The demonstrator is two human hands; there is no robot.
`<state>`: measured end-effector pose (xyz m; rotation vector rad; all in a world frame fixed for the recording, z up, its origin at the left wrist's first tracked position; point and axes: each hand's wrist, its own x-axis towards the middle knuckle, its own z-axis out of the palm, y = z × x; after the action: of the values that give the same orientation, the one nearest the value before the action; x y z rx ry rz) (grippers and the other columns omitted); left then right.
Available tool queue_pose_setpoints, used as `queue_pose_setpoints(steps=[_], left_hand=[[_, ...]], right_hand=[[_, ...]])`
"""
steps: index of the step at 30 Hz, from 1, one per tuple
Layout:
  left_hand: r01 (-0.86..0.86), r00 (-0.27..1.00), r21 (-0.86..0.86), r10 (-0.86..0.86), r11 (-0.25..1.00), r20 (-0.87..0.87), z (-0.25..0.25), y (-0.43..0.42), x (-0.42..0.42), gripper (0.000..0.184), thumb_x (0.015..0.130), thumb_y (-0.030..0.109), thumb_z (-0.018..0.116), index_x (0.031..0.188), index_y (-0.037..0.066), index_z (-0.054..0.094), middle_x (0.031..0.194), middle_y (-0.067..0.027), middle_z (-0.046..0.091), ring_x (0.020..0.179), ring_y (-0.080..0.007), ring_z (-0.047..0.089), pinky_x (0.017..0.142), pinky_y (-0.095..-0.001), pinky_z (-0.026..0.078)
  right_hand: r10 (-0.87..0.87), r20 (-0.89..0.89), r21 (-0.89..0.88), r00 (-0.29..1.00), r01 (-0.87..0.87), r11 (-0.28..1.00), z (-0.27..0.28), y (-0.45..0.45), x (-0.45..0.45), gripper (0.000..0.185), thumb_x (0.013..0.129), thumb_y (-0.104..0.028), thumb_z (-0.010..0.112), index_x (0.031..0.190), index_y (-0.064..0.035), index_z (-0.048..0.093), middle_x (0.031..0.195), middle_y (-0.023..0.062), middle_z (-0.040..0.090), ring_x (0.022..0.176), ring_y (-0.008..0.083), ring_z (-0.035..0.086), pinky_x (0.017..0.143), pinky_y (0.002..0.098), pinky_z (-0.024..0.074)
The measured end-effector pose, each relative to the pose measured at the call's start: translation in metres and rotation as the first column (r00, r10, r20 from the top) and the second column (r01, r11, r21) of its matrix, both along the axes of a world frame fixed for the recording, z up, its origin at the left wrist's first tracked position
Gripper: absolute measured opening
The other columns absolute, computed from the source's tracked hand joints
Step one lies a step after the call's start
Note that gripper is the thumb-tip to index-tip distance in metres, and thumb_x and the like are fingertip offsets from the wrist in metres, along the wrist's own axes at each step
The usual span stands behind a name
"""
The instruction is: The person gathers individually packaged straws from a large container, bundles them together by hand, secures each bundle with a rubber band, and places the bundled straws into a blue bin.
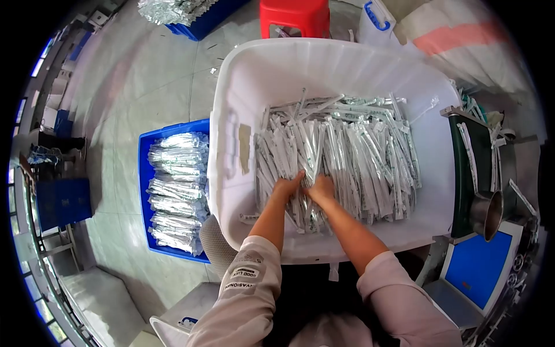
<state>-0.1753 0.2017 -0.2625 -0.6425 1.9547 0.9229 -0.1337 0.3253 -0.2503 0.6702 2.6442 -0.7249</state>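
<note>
A deep white plastic bin (341, 52) holds a heap of long, thin wrapped packets (370, 168), white and silver with small green print. Both of my hands reach into the near side of this heap. My left hand (287, 186) is closed around some packets, its thumb on top and its other fingers mostly hidden among them. Close beside it on the right, my right hand (321, 188) is curled on packets too, fingertips out of sight. Between the hands several packets slant together. Most of the heap lies lengthwise, pointing away from me; those along the far side lie crosswise.
Left of the bin, a blue crate (144, 191) holds stacked bundles of similar packets. A red stool (295, 17) stands beyond the bin. At right are a green conveyor belt (462, 168), a metal cup (487, 214) and a blue panel (477, 269).
</note>
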Motion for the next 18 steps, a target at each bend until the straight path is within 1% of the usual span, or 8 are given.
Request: queue_pose_setpoints(steps=[3, 5, 8, 10, 12, 14, 15, 18], left_hand=[[-0.111, 0.986, 0.097, 0.098, 0.989, 0.134, 0.011, 0.0, 0.001, 0.108, 0.057, 0.071, 0.059, 0.115, -0.017, 0.039, 0.111, -0.0268, 0.049, 0.101, -0.037, 0.051, 0.08, -0.047, 0.042], [-0.263, 0.964, 0.212, 0.248, 0.941, 0.095, 0.01, -0.004, 0.004, 0.103, 0.058, 0.068, 0.062, 0.116, -0.014, 0.039, 0.114, -0.0247, 0.048, 0.103, -0.0344, 0.05, 0.084, -0.0454, 0.04], [-0.403, 0.915, 0.273, 0.386, 0.874, 0.116, 0.026, -0.013, 0.006, 0.096, 0.06, 0.063, 0.065, 0.118, -0.01, 0.041, 0.119, -0.023, 0.045, 0.107, -0.0329, 0.047, 0.087, -0.0442, 0.039], [-0.438, 0.899, 0.203, 0.422, 0.876, 0.117, 0.028, -0.017, 0.006, 0.087, 0.063, 0.057, 0.067, 0.116, -0.008, 0.043, 0.116, -0.0218, 0.048, 0.103, -0.032, 0.05, 0.084, -0.0435, 0.041], [-0.474, 0.88, 0.148, 0.461, 0.868, 0.114, 0.028, -0.02, 0.004, 0.079, 0.065, 0.051, 0.069, 0.115, -0.006, 0.046, 0.113, -0.0206, 0.051, 0.1, -0.031, 0.052, 0.082, -0.0428, 0.043], [-0.596, 0.8, 0.536, 0.501, 0.597, 0.33, 0.011, -0.025, 0.009, 0.064, 0.068, 0.039, 0.072, 0.111, -0.003, 0.049, 0.102, -0.0175, 0.057, 0.087, -0.0277, 0.059, 0.074, -0.0409, 0.049], [-0.631, 0.775, 0.46, 0.524, 0.624, 0.353, 0.013, -0.023, 0.004, 0.052, 0.069, 0.028, 0.073, 0.107, 0.0, 0.052, 0.093, -0.0145, 0.06, 0.076, -0.0249, 0.061, 0.065, -0.0402, 0.051], [-0.629, 0.777, 0.466, 0.479, 0.622, 0.409, 0.03, -0.021, 0.005, 0.049, 0.069, 0.025, 0.072, 0.106, 0.0, 0.052, 0.093, -0.0139, 0.06, 0.076, -0.0247, 0.061, 0.067, -0.0398, 0.051]], right_hand=[[0.018, 0.116, -0.218, 0.993, 0.007, 0.976, 0.006, 0.003, -0.006, 0.05, 0.051, -0.028, 0.075, 0.088, 0.003, 0.061, 0.088, 0.0233, 0.06, 0.081, 0.0325, 0.059, 0.073, 0.0386, 0.0458], [-0.064, 0.262, -0.508, 0.963, 0.194, 0.839, 0.025, -0.001, -0.009, 0.05, 0.051, -0.029, 0.074, 0.086, 0.0036, 0.062, 0.086, 0.0236, 0.061, 0.081, 0.0351, 0.059, 0.07, 0.0387, 0.0461], [0.098, 0.171, -0.282, 0.98, -0.047, 0.958, 0.027, -0.019, -0.013, 0.049, 0.05, -0.029, 0.074, 0.084, 0.0043, 0.062, 0.08, 0.0222, 0.062, 0.077, 0.0338, 0.06, 0.068, 0.0372, 0.0462], [0.066, 0.097, -0.256, 0.993, -0.04, 0.966, 0.025, -0.025, -0.006, 0.051, 0.053, -0.026, 0.074, 0.09, 0.006, 0.06, 0.083, 0.0217, 0.061, 0.08, 0.0303, 0.06, 0.069, 0.0349, 0.0459], [-0.043, 0.082, -0.507, 0.996, 0.079, 0.858, 0.026, -0.022, -0.005, 0.059, 0.058, -0.023, 0.074, 0.104, 0.0077, 0.052, 0.093, 0.0201, 0.059, 0.085, 0.0282, 0.058, 0.07, 0.0357, 0.0458], [-0.109, 0.164, -0.637, 0.98, 0.189, 0.748, 0.038, -0.013, -0.004, 0.067, 0.059, -0.024, 0.074, 0.111, 0.0078, 0.046, 0.1, 0.0205, 0.056, 0.091, 0.028, 0.056, 0.074, 0.0357, 0.0453], [-0.155, 0.261, -0.741, 0.953, 0.3, 0.601, 0.04, -0.01, -0.004, 0.075, 0.06, -0.025, 0.074, 0.118, 0.0079, 0.041, 0.107, 0.021, 0.053, 0.097, 0.0278, 0.054, 0.077, 0.0358, 0.0449], [-0.161, 0.471, -0.759, 0.868, 0.491, 0.427, 0.03, 0.002, -0.002, 0.083, 0.062, -0.022, 0.074, 0.126, 0.0072, 0.029, 0.114, 0.0201, 0.049, 0.101, 0.0266, 0.05, 0.078, 0.0393, 0.0442]])
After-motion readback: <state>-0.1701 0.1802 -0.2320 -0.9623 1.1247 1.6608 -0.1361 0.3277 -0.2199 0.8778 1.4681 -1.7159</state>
